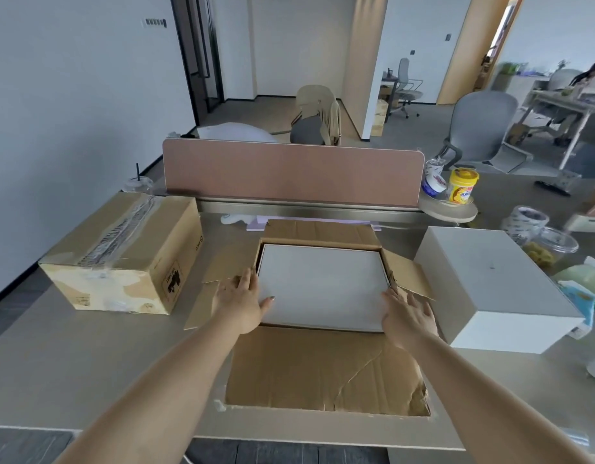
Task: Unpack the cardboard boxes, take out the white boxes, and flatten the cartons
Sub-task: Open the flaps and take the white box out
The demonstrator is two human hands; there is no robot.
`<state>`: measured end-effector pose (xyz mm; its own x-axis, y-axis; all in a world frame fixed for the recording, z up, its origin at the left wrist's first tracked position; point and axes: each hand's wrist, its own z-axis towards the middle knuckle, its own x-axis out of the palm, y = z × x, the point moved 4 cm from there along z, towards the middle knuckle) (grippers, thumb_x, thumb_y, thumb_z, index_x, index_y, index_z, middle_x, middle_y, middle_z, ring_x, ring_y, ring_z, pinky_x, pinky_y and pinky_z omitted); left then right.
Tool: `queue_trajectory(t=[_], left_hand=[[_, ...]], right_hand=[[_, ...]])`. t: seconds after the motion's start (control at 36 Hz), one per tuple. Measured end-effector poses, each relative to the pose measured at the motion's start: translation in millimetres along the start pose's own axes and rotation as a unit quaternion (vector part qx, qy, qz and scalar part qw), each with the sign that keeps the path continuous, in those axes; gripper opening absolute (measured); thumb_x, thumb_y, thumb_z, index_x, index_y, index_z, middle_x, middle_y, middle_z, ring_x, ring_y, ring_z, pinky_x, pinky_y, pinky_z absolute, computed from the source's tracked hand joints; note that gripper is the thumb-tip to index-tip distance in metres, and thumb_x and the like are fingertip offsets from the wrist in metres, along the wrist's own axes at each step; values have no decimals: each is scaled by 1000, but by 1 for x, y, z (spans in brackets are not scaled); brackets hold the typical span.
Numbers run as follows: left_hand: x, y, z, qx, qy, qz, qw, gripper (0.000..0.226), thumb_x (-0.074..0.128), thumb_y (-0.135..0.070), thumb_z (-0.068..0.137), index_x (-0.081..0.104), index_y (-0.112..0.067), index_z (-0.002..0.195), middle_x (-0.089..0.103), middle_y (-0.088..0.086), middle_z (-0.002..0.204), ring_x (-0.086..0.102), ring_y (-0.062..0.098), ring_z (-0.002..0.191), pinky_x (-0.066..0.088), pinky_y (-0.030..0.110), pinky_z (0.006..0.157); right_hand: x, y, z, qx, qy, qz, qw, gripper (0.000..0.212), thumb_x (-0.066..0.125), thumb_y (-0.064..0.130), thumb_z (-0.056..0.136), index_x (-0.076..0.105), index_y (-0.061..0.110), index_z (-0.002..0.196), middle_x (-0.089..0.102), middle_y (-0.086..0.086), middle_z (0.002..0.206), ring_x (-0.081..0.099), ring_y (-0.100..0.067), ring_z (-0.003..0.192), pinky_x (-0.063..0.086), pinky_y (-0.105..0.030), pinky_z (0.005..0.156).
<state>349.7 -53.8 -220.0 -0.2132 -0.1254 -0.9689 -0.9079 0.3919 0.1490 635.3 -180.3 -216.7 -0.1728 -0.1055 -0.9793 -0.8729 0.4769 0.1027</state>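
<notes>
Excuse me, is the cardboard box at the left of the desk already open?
No, the left cardboard box is shut, with tape running along its closed top flaps.

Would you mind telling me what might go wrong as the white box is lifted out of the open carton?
1. The white box fills the open carton snugly, so the left hand and right hand, at its sides, may find little grip and the carton may rise with it.
2. The other white box stands close beside the right flap; a swing rightward might knock it.
</notes>
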Motion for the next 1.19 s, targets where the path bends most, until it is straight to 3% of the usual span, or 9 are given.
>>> queue_trajectory(t=[0.25,0.33,0.42,0.58,0.64,0.75,0.89,1.08,1.19], left_hand=[[-3,-3,-11,2,44,1,999,73,17,-56,100,9,-8,154,-8,9,162,14,34,145,15,47,118],[-4,-3,-14,5,63,-12,998,75,20,-57,100,9,-6,154,-12,10,161,13,37,145,17,47,117],[0,-4,-14,-2,69,-69,995,72,24,-55,100,14,-6,153,-15,8,161,11,36,146,23,48,115],[11,-4,-10,-32,61,-209,975,65,32,-53,99,31,-9,146,-18,-1,160,-1,26,149,29,48,112],[13,-4,-11,-36,60,-224,972,62,31,-54,99,36,-10,142,-21,-3,160,-4,23,149,28,49,112],[18,-7,-17,-44,56,-228,971,68,23,-59,98,29,-12,147,-26,-7,157,-5,23,149,25,48,114],[17,-8,-17,-52,43,-208,976,68,18,-59,99,33,-10,144,-24,-3,159,-3,27,148,23,44,114],[18,-9,-18,-57,36,-224,972,64,19,-57,99,39,-10,138,-22,-4,159,6,27,147,26,42,112],[17,-9,-20,-58,29,-230,971,61,20,-57,99,41,-12,136,-22,-7,159,8,25,146,29,41,109]], right_hand=[[16,5,3,42,27,52,997,67,27,-1,84,20,20,147,6,9,160,16,-33,144,16,-42,117],[12,6,5,44,16,101,994,51,32,-1,84,38,15,132,32,3,149,44,-31,126,37,-37,100],[3,7,5,52,13,125,991,42,32,0,87,44,13,125,48,-3,137,52,-30,116,39,-32,83],[-3,3,10,68,26,180,981,59,36,5,87,32,22,143,34,4,149,40,-32,129,37,-37,95],[-2,4,9,67,36,183,980,55,33,10,88,34,26,141,26,8,150,35,-35,126,34,-35,88],[3,5,6,82,14,163,983,43,32,21,92,37,29,134,21,7,145,34,-30,117,35,-35,86],[8,5,1,98,-35,143,984,50,32,29,95,24,30,145,19,2,142,33,-28,123,37,-36,96],[9,2,1,113,-27,111,987,54,29,33,96,20,33,149,5,1,156,32,-27,130,31,-38,102],[2,2,-4,62,-54,17,997,52,25,36,98,19,31,149,-5,3,160,29,-25,136,28,-39,107]])
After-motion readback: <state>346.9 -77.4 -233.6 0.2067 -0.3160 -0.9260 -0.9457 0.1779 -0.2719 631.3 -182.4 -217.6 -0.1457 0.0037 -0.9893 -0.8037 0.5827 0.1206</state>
